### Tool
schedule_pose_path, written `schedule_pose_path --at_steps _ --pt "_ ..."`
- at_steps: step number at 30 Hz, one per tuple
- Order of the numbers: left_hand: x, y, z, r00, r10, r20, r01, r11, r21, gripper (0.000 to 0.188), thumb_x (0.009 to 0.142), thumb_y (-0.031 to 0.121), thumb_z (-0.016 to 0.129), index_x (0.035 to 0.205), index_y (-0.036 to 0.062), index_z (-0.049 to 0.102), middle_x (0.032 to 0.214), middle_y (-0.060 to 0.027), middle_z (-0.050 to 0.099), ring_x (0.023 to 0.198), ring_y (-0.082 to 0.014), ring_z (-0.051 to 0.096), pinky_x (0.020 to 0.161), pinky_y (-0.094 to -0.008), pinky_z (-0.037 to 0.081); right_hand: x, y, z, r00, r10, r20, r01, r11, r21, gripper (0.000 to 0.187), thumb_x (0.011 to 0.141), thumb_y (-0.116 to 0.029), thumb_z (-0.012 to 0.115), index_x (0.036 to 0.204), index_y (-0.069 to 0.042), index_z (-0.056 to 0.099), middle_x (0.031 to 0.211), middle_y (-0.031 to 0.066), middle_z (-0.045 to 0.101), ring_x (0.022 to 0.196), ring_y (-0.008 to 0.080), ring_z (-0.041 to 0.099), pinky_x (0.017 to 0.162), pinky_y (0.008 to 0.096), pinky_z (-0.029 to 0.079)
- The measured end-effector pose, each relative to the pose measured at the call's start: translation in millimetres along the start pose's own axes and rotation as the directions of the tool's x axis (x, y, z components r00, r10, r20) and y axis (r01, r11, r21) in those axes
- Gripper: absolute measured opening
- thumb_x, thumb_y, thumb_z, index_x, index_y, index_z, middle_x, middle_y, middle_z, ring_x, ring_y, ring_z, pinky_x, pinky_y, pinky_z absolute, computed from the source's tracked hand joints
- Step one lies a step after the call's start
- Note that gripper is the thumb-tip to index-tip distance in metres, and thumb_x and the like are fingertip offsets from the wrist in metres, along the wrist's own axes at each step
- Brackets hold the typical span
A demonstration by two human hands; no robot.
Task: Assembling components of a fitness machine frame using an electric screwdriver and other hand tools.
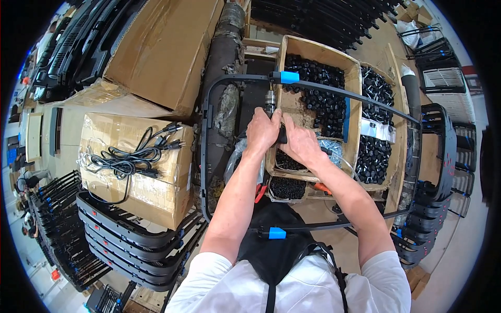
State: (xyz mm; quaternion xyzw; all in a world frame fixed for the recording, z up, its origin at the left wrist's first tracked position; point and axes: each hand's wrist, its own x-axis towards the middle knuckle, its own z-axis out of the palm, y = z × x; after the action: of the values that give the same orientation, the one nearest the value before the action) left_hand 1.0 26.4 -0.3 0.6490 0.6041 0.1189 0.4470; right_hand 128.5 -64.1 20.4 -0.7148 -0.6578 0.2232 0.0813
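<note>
While both hands wrap round a dark powered driver (270, 99) with a silver chuck, its tip points up at the far bar of a black rounded frame (204, 167) — right by a blue clip (289, 77); whether the tip touches the bar, I cannot tell. The left hand (262, 130) has its grip clamped on the driver's body just behind the chuck, and the right hand (300, 143) is clamped round its handle, close against the left. A pale thin line (342, 160) trails from beside the right hand toward the right forearm.

The frame spans the work area, its near bar passing beneath the forearms and bearing a second blue clip (277, 233). Under it sits a wooden box (321, 48) of black knobs (318, 78), with bolt-stemmed black pieces (376, 86) in a compartment to the right. To the left, a taped carton (99, 130) carries a loose coil of black cables (133, 156) — and below that carton, curved black panels (125, 248) stand stacked.
</note>
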Motion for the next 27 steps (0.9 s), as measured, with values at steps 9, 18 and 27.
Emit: schedule_pose_path --at_steps 9,18,27 --pt "-3.6 -1.7 -5.3 0.998 -0.058 -0.022 0.058 0.998 -0.021 0.078 0.096 0.060 0.068 0.123 -0.0122 0.062 0.115 -0.0352 0.073 0.113 -0.0492 0.071 0.099 -0.0524 0.054 -6.2 -3.8 3.0 0.994 -0.098 -0.042 0.097 0.995 -0.034 0.055 0.081 -0.010 0.081 0.128 -0.003 0.053 0.139 0.0192 0.053 0.124 0.0421 0.062 0.090 0.0560 0.059" --pt "-15.8 -0.9 -10.3 0.996 -0.050 -0.070 0.051 0.999 0.008 0.087 0.089 0.064 0.074 0.128 -0.0122 0.063 0.118 -0.0330 0.074 0.115 -0.0454 0.072 0.101 -0.0494 0.055 -13.9 -6.0 5.2 0.997 -0.076 -0.012 0.076 0.997 -0.019 0.056 0.081 -0.008 0.080 0.129 -0.004 0.053 0.142 0.0209 0.051 0.120 0.0440 0.066 0.089 0.0589 0.059" --pt "-22.2 -5.7 -9.8 0.996 -0.018 -0.089 0.023 0.999 0.050 0.081 0.088 0.062 0.076 0.125 -0.0092 0.065 0.115 -0.0312 0.075 0.111 -0.0447 0.073 0.098 -0.0492 0.055 -22.8 -9.0 7.6 0.996 -0.087 -0.015 0.087 0.996 -0.013 0.055 0.082 -0.012 0.082 0.127 -0.004 0.053 0.141 0.0223 0.051 0.117 0.0441 0.067 0.089 0.0563 0.059"
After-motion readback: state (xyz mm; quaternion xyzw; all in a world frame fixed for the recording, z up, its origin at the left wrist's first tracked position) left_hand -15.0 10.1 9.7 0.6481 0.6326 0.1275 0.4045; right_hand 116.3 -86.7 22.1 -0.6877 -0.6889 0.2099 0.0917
